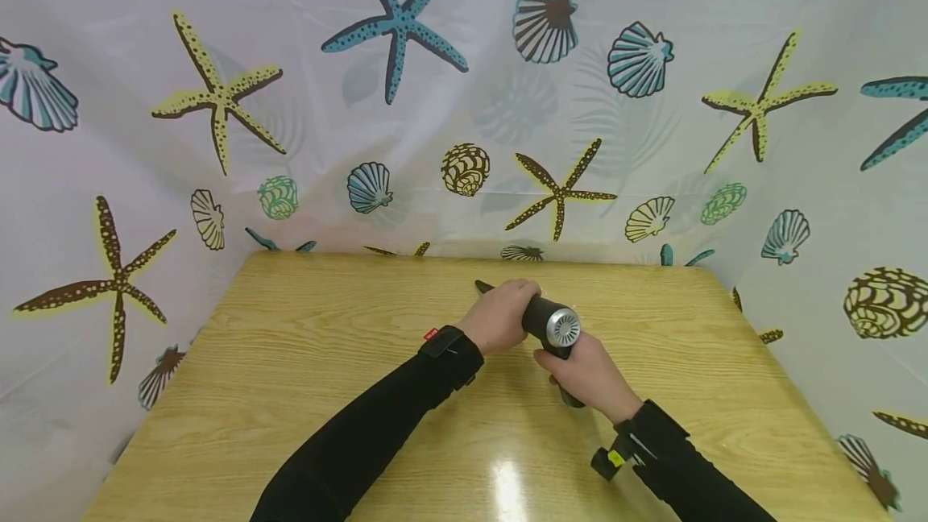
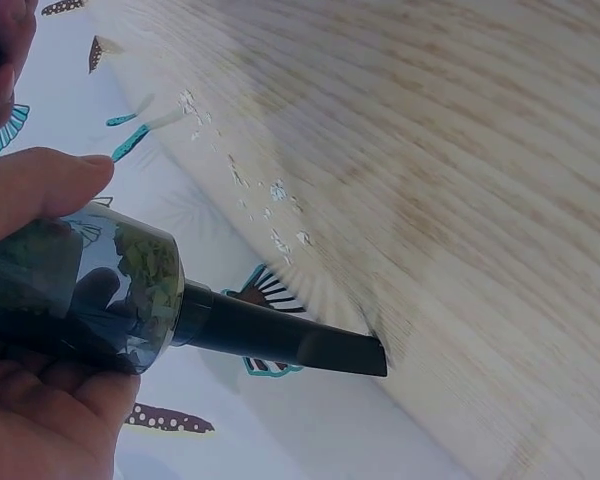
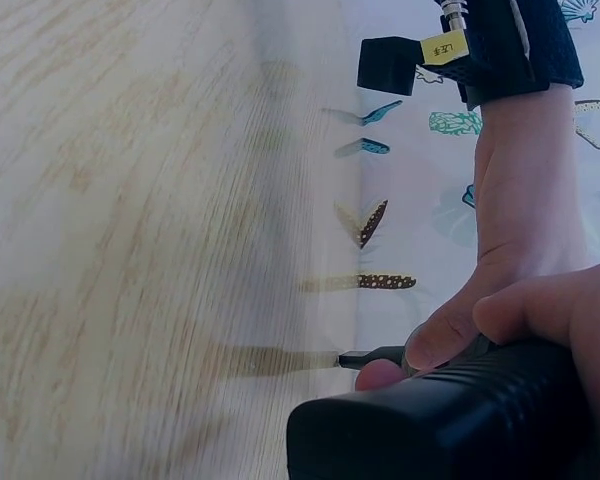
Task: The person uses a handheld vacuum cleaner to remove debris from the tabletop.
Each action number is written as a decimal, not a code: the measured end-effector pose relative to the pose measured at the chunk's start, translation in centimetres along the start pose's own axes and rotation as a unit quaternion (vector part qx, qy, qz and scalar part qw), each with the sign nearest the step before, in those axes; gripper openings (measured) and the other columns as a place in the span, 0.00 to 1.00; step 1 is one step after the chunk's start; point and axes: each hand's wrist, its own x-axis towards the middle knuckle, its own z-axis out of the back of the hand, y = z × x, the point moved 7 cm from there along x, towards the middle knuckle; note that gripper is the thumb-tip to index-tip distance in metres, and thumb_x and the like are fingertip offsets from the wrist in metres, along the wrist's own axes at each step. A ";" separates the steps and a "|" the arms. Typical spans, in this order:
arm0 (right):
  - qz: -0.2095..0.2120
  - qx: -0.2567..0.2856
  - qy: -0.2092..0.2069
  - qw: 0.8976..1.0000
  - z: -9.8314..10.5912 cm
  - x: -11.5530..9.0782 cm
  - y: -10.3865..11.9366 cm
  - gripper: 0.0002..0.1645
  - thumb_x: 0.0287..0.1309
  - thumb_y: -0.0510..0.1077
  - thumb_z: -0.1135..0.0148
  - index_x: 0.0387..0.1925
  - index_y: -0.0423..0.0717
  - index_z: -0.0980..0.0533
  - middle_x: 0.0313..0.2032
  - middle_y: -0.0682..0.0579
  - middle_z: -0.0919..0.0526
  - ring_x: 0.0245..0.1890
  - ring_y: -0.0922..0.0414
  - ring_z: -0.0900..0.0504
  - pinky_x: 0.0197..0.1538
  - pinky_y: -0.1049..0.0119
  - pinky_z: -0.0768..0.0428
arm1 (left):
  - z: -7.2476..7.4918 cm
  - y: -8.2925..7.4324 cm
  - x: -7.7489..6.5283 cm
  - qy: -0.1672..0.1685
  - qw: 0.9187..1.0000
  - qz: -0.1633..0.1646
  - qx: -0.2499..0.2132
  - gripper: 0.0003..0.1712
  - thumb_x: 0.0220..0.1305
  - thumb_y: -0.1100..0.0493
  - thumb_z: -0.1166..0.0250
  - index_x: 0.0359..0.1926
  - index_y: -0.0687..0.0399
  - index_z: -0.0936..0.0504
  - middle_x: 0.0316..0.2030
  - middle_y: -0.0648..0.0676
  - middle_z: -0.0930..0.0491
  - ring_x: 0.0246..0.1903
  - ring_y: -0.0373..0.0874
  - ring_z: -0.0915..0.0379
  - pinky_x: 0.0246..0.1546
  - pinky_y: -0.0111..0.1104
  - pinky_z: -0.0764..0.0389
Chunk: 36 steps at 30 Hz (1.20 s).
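Observation:
A black handheld vacuum cleaner (image 1: 542, 314) with a silver vented end is held between both hands over the table. My left hand (image 1: 502, 317) grips its clear dust cup (image 2: 145, 265), which has green leafy bits and pale scraps inside. My right hand (image 1: 593, 377) grips the handle (image 3: 380, 435), whose base fills the lower part of the right wrist view. A flat black nozzle (image 2: 280, 335) points toward the far edge of the table; whether its tip touches the wood cannot be told. Small white scraps (image 2: 278, 190) lie on the wood near that edge.
The wood-grain table (image 1: 326, 329) reaches back to a white curtain (image 1: 449, 111) printed with starfish and shells, which also hangs along both sides. A small black camera (image 1: 605, 464) juts from the right wrist strap.

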 end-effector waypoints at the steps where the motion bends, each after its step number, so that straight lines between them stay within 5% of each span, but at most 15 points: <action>1: -0.001 0.002 0.001 1.000 0.0 0.0 0.0 0.34 0.57 0.46 0.37 0.62 0.40 0.36 0.29 0.38 0.20 0.25 0.47 0.19 0.34 0.57 0.23 | 0.0 0.0 0.0 -0.001 1.000 -0.001 -0.001 0.26 0.49 0.62 0.28 0.49 0.51 0.28 0.44 0.49 0.25 0.43 0.39 0.33 0.49 0.35 0.26; 11: 0.000 -0.009 0.007 1.000 0.2 0.1 -0.1 0.35 0.56 0.47 0.36 0.62 0.38 0.36 0.29 0.42 0.20 0.25 0.48 0.19 0.34 0.56 0.23 | -0.1 0.0 0.0 -0.013 1.000 -0.004 -0.004 0.25 0.47 0.62 0.27 0.47 0.51 0.29 0.42 0.49 0.25 0.41 0.39 0.32 0.47 0.35 0.25; 36: -0.017 0.008 0.026 0.999 1.5 -3.8 -0.4 0.37 0.56 0.48 0.35 0.63 0.39 0.38 0.38 0.40 0.22 0.25 0.49 0.19 0.34 0.56 0.22 | 0.2 -4.0 -1.5 -0.002 0.999 -0.019 0.047 0.24 0.45 0.57 0.26 0.43 0.51 0.27 0.36 0.49 0.24 0.34 0.38 0.30 0.34 0.33 0.21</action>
